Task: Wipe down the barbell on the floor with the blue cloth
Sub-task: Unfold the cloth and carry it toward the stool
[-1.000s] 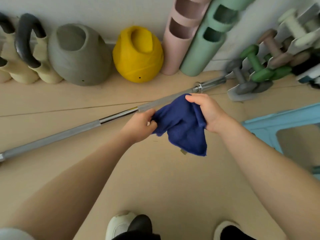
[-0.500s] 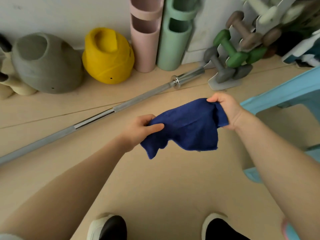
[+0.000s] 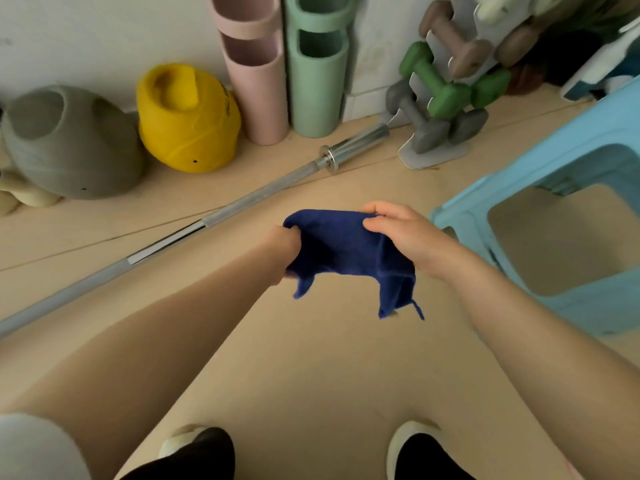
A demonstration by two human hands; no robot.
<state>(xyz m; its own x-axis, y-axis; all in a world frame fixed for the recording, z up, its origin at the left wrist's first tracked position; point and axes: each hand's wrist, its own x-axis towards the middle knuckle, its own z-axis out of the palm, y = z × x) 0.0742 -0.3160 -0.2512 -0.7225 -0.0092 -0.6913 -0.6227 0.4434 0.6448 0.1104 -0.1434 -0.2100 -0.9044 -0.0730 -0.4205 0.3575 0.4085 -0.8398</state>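
A dark blue cloth hangs in the air between my two hands, above the beige floor. My left hand grips its left edge, with the fingers tucked into the fabric. My right hand pinches its top right edge, and two corners droop below. The steel barbell lies on the floor beyond my hands, running diagonally from the lower left to its chrome sleeve at the upper right. Neither the cloth nor my hands touch the bar.
Against the wall stand a grey kettlebell, a yellow kettlebell, a pink roller and a green roller. A dumbbell rack is at the upper right. A light blue plastic stool is beside my right arm. My shoes show at the bottom.
Both hands have drawn back from the barbell with the cloth, first spreading it wide, then bringing it closer together. The view has shifted right, toward the bar's chrome end.
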